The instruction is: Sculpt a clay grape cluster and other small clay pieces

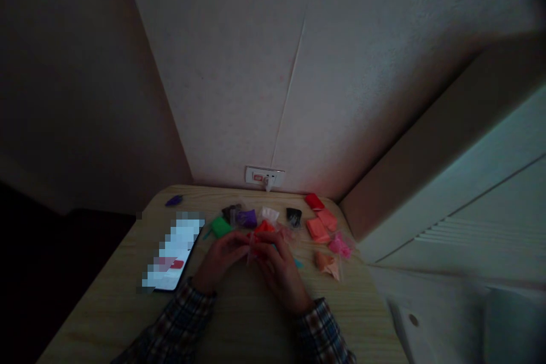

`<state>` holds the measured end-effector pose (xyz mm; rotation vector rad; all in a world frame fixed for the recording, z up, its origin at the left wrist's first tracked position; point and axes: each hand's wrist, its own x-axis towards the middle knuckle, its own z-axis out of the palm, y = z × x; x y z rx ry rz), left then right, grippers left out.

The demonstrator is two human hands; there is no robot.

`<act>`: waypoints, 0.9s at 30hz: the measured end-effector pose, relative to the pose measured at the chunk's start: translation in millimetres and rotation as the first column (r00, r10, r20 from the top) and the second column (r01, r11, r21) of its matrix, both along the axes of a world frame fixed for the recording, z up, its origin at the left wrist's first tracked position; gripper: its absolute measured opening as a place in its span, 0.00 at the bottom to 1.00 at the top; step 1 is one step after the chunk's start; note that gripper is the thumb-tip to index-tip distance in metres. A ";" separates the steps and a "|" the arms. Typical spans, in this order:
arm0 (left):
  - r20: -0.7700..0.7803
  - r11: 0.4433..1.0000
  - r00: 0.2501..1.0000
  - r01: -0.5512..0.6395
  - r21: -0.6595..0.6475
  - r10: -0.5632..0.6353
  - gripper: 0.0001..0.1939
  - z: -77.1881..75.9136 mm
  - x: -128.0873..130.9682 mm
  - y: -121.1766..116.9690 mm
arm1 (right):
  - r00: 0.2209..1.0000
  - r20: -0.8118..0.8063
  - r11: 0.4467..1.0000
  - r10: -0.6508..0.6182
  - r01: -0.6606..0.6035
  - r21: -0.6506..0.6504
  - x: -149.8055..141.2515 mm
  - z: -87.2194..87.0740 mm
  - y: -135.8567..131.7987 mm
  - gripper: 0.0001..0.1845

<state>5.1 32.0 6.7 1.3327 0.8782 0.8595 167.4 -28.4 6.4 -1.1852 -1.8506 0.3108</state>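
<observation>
My left hand [219, 261] and my right hand [279, 270] meet over the middle of a light wooden table [239, 324]. Both pinch a small clear packet with red-orange clay [261, 234] inside, the fingers curled on it. Several more small clay packets lie in a row just beyond: green [220, 226], purple [246, 218], white [270, 214], black [294, 216], red [314, 201], salmon [318, 230] and pink [340, 245]. An orange packet [326, 262] lies right of my right hand. Plaid sleeves cover both wrists.
A lit phone [173, 256] lies on the table left of my left hand. A small purple object [174, 201] sits at the table's far left corner. A wall socket [264, 175] is behind the table. White furniture [460, 222] stands at right.
</observation>
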 end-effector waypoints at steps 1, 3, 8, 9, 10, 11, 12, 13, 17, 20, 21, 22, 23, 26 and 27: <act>-0.006 1.000 1.000 -0.001 0.005 0.001 0.07 -0.3 -0.1 0.3 | 1.000 0.008 1.000 -0.004 0.004 0.001 -0.4 0.4 0.3 0.14; -0.005 1.000 1.000 -0.006 0.001 0.006 0.07 -0.9 -0.1 0.8 | 1.000 0.026 1.000 -0.006 0.007 -0.010 -0.9 0.1 0.9 0.14; 0.011 0.999 0.999 -0.032 -0.021 0.032 0.06 -3.4 -0.2 2.0 | 1.000 0.022 1.000 -0.008 0.008 -0.028 -1.1 -1.1 0.4 0.15; 0.012 0.999 0.999 -0.037 -0.026 0.037 0.07 -4.0 -0.4 2.3 | 1.000 0.015 0.999 -0.008 0.008 -0.035 -1.1 0.0 -0.2 0.15; 0.014 0.999 0.999 -0.043 -0.028 0.044 0.07 -4.6 -0.6 2.6 | 1.000 0.009 0.999 -0.011 0.012 -0.048 -1.2 1.5 -0.9 0.14; 0.014 0.999 0.999 -0.046 -0.028 0.047 0.07 -4.9 -0.9 2.8 | 1.000 0.002 0.998 -0.018 0.018 -0.062 -1.4 3.2 -1.6 0.13; 0.012 0.999 0.999 -0.043 -0.025 0.043 0.07 -5.0 -1.0 2.8 | 1.000 -0.005 0.997 -0.023 0.023 -0.075 -1.5 4.7 -2.1 0.13; 0.010 0.999 0.999 -0.037 -0.018 0.037 0.07 -4.9 -1.0 2.6 | 0.999 -0.014 0.996 -0.029 0.027 -0.088 -1.6 5.9 -2.4 0.12; -0.010 0.999 1.000 0.003 0.033 -0.003 0.06 -2.8 1.1 -0.3 | 0.995 -0.091 0.993 -0.044 0.034 -0.113 -1.9 5.4 -1.6 0.08; -0.044 0.997 0.999 0.017 0.075 -0.014 0.07 -2.0 3.0 -2.8 | 0.985 -0.153 0.988 -0.083 0.061 -0.145 -2.6 2.1 0.1 0.06; -0.058 0.996 0.998 0.019 0.083 -0.014 0.07 -1.9 3.2 -3.1 | 0.981 -0.167 0.985 -0.101 0.075 -0.158 -3.1 1.1 0.6 0.05; -0.073 0.996 0.997 0.019 0.085 -0.013 0.07 -1.9 3.2 -3.2 | 0.977 -0.177 0.981 -0.122 0.092 -0.170 -3.6 0.1 1.0 0.05; -0.090 0.996 0.996 0.018 0.084 -0.011 0.07 -1.7 3.0 -3.0 | 0.972 -0.185 0.977 -0.143 0.110 -0.181 -4.1 -0.8 1.3 0.04; -0.124 0.997 0.992 0.010 0.082 0.000 0.08 0.0 1.8 -2.1 | 0.962 -0.205 0.970 -0.178 0.137 -0.202 -5.2 -3.3 2.1 0.04; -0.127 0.997 0.992 0.005 0.080 0.005 0.09 0.9 1.6 -1.9 | 0.959 -0.214 0.969 -0.183 0.138 -0.207 -5.2 -4.0 2.5 0.04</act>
